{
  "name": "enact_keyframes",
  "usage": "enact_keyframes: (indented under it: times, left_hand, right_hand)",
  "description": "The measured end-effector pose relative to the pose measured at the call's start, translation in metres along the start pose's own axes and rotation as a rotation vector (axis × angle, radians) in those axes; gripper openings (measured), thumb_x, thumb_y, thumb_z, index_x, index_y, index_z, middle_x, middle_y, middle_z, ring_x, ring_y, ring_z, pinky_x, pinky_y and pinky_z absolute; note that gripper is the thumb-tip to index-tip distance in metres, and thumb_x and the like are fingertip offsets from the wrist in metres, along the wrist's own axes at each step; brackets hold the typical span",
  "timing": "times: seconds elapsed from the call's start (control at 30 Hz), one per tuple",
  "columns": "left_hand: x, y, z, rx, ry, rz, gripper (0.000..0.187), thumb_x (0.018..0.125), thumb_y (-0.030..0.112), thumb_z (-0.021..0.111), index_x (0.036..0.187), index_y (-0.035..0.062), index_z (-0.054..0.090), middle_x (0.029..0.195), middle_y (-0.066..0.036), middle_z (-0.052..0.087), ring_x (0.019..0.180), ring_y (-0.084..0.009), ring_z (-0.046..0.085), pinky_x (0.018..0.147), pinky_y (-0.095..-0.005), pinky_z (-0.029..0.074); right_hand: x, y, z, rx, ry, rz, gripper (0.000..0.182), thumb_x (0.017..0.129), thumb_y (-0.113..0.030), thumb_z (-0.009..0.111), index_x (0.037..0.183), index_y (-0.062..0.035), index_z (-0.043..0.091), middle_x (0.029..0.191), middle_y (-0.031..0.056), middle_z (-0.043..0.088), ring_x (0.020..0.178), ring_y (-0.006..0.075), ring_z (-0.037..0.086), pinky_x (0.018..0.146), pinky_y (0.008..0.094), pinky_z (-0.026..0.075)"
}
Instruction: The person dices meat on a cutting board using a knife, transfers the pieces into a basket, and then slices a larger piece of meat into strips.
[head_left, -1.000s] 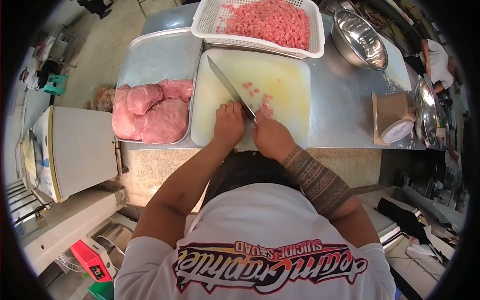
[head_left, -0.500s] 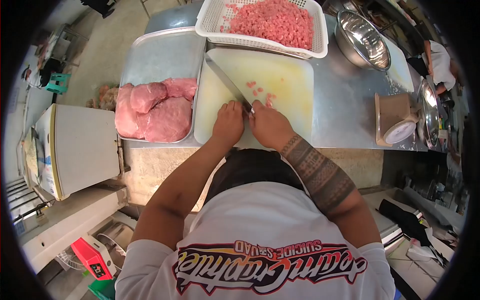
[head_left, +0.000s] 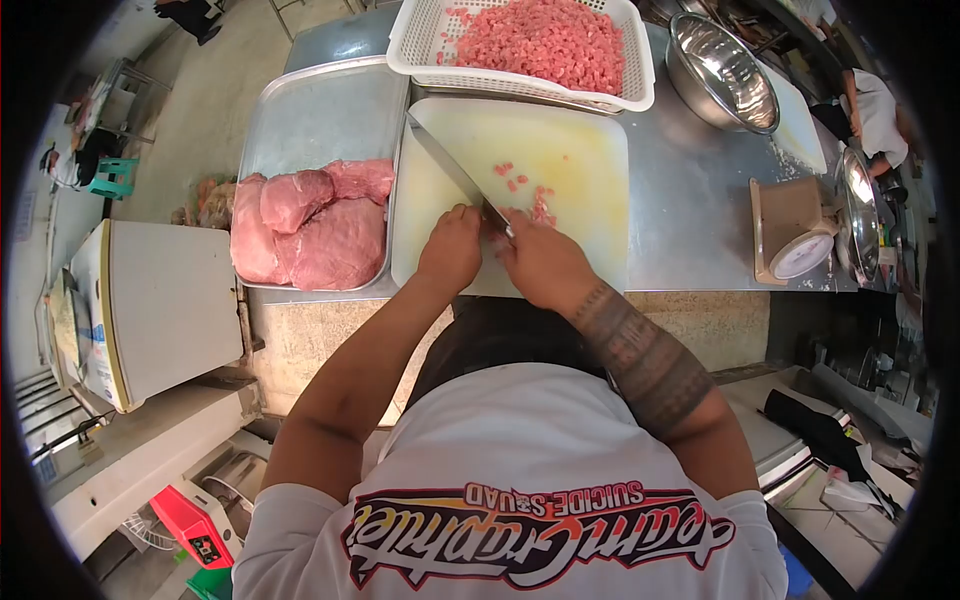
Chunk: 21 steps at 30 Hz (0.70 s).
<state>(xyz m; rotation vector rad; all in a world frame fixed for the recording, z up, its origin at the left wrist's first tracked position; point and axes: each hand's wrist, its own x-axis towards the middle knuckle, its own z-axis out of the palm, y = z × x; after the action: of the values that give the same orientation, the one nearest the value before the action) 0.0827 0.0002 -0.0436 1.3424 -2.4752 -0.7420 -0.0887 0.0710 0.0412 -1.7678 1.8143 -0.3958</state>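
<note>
My right hand (head_left: 548, 262) is wrapped round the handle of a long-bladed knife (head_left: 446, 163). The blade slants up and left over a white cutting board (head_left: 590, 240). Close beside the blade, my left hand (head_left: 453, 247) rests on the board's near part with its fingers curled under; whatever they press on is hidden. Small diced meat pieces (head_left: 541, 205) lie on the board just beyond my right hand. To the left, large raw meat chunks (head_left: 330, 235) sit in a metal tray (head_left: 320, 110).
Behind the board stands a white perforated basket (head_left: 425, 62) heaped with diced meat (head_left: 545, 45). At the right are a steel bowl (head_left: 722, 75) and a dial scale (head_left: 795, 235) on the metal table (head_left: 690, 210). Another person (head_left: 880, 115) is at the far right.
My right hand and the knife handle have shifted slightly right and toward me. A few more small meat bits show beside my right hand. My left hand stays nearly in place.
</note>
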Motion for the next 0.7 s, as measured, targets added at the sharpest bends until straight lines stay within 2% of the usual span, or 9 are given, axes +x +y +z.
enact_keyframes:
  times: [0.07, 0.17, 0.27, 0.37, 0.47, 0.57, 0.67, 0.7]
  left_hand:
    - [0.000, -0.002, -0.002, -0.017, 0.003, -0.007, 0.024, 0.090, -0.001, 0.054, 0.113, -0.0017, 0.060, 0.113, -0.023, 0.064, 0.112, -0.0419, 0.063, 0.101, -0.0487, 0.052]
    - [-0.001, -0.005, -0.001, -0.008, 0.005, 0.004, 0.026, 0.090, -0.001, 0.054, 0.115, -0.0010, 0.061, 0.114, -0.022, 0.064, 0.111, -0.0416, 0.063, 0.100, -0.0481, 0.052]
    - [-0.005, -0.001, -0.005, -0.004, 0.013, 0.024, 0.026, 0.090, -0.001, 0.055, 0.114, -0.0009, 0.064, 0.113, -0.023, 0.064, 0.110, -0.0417, 0.063, 0.099, -0.0470, 0.052]
    - [-0.011, 0.005, -0.014, -0.089, 0.075, -0.010, 0.026, 0.088, -0.001, 0.057, 0.112, 0.0002, 0.066, 0.115, -0.020, 0.064, 0.108, -0.0413, 0.062, 0.099, -0.0499, 0.050]
    - [-0.028, 0.015, -0.038, -0.088, 0.501, 0.323, 0.033, 0.085, 0.001, 0.066, 0.117, 0.0037, 0.068, 0.121, -0.020, 0.066, 0.113, -0.0447, 0.062, 0.099, -0.0570, 0.047]
    - [-0.038, 0.051, -0.060, 0.020, 0.396, 0.471, 0.048, 0.088, 0.008, 0.066, 0.136, 0.0090, 0.066, 0.146, -0.020, 0.059, 0.138, -0.0455, 0.053, 0.114, -0.0641, 0.038]
    - [-0.027, 0.094, -0.052, 0.285, 0.086, 0.503, 0.061, 0.092, 0.015, 0.065, 0.152, 0.0139, 0.057, 0.165, -0.019, 0.044, 0.158, -0.0450, 0.031, 0.124, -0.0705, 0.021]
    - [-0.020, 0.101, -0.043, 0.291, 0.058, 0.497, 0.063, 0.093, 0.016, 0.065, 0.155, 0.0144, 0.054, 0.168, -0.018, 0.041, 0.159, -0.0454, 0.028, 0.125, -0.0710, 0.017]
  right_hand:
    - [-0.031, -0.008, -0.018, -0.034, 0.071, -0.063, 0.026, 0.103, -0.021, 0.057, 0.118, -0.0001, 0.056, 0.090, 0.0258, 0.073, 0.087, 0.0456, 0.072, 0.078, 0.0579, 0.056]
    - [-0.065, -0.025, -0.048, -0.067, -0.152, 0.076, 0.023, 0.103, -0.019, 0.058, 0.113, 0.0010, 0.055, 0.088, 0.0245, 0.073, 0.085, 0.0454, 0.072, 0.078, 0.0569, 0.056]
    - [-0.075, -0.027, -0.049, -0.047, -0.194, 0.135, 0.023, 0.103, -0.018, 0.059, 0.113, 0.0020, 0.055, 0.087, 0.0237, 0.073, 0.084, 0.0455, 0.072, 0.077, 0.0560, 0.056]
    - [-0.077, -0.023, -0.051, -0.059, -0.156, 0.119, 0.020, 0.102, -0.017, 0.061, 0.110, 0.0007, 0.056, 0.085, 0.0207, 0.073, 0.081, 0.0430, 0.073, 0.075, 0.0539, 0.057]
    - [-0.078, -0.003, -0.055, -0.225, -0.053, 0.033, 0.014, 0.098, -0.015, 0.064, 0.104, -0.0024, 0.060, 0.083, 0.0155, 0.072, 0.079, 0.0371, 0.073, 0.071, 0.0505, 0.057]
    - [-0.079, 0.020, -0.059, -0.408, 0.053, -0.117, 0.010, 0.091, -0.012, 0.067, 0.098, -0.0062, 0.063, 0.080, 0.0095, 0.070, 0.077, 0.0301, 0.071, 0.069, 0.0449, 0.057]
    - [-0.072, 0.042, -0.064, -0.516, 0.045, -0.301, 0.012, 0.086, -0.011, 0.067, 0.098, -0.0085, 0.065, 0.080, 0.0063, 0.067, 0.079, 0.0267, 0.069, 0.070, 0.0407, 0.055]
    - [-0.071, 0.047, -0.067, -0.528, 0.052, -0.333, 0.012, 0.086, -0.011, 0.067, 0.098, -0.0090, 0.065, 0.080, 0.0056, 0.067, 0.079, 0.0261, 0.068, 0.070, 0.0401, 0.055]
